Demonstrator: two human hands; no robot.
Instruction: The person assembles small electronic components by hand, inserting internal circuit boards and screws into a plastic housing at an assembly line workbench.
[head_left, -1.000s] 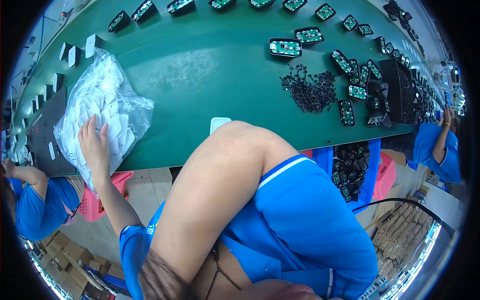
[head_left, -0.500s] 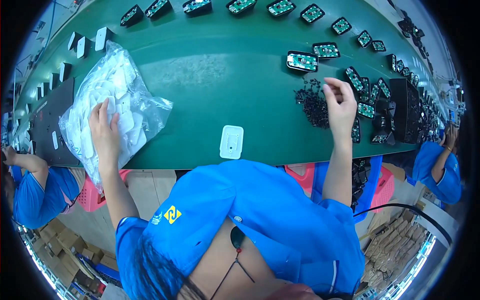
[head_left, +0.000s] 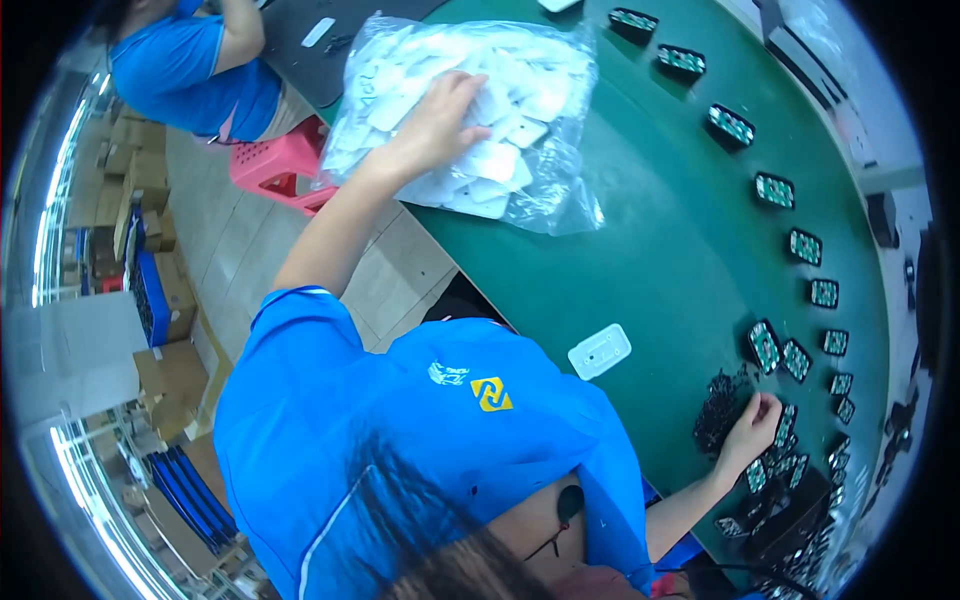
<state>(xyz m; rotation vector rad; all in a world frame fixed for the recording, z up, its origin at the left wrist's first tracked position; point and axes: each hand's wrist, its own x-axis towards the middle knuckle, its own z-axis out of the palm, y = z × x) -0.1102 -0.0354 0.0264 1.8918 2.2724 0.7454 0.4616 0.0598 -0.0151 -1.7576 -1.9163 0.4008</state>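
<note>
A clear plastic bag (head_left: 550,205) full of white plastic covers (head_left: 500,165) lies near the left edge of the table. My left hand (head_left: 440,125) rests over the covers, its fingers and thumb apart. On the right, my right hand (head_left: 752,432) hovers beside a heap of small black parts (head_left: 717,410). Its fingers are curled together at the tips; whatever they pinch is too small to make out. A single white cover (head_left: 600,352), hollow side up with a small hole, lies on the table between my hands. Black housings with green circuit boards (head_left: 764,346) stand close to my right hand.
More board-filled housings (head_left: 775,190) form a curved row along the far side of the green table (head_left: 660,260). A black box (head_left: 795,520) stands at the right. A co-worker in blue (head_left: 185,75) sits at upper left beside a pink stool (head_left: 280,165).
My view has swung to the left, so the table now runs slantwise. My left hand has shifted over the covers in the bag. My right hand stays by the black heap, its fingers more closed.
</note>
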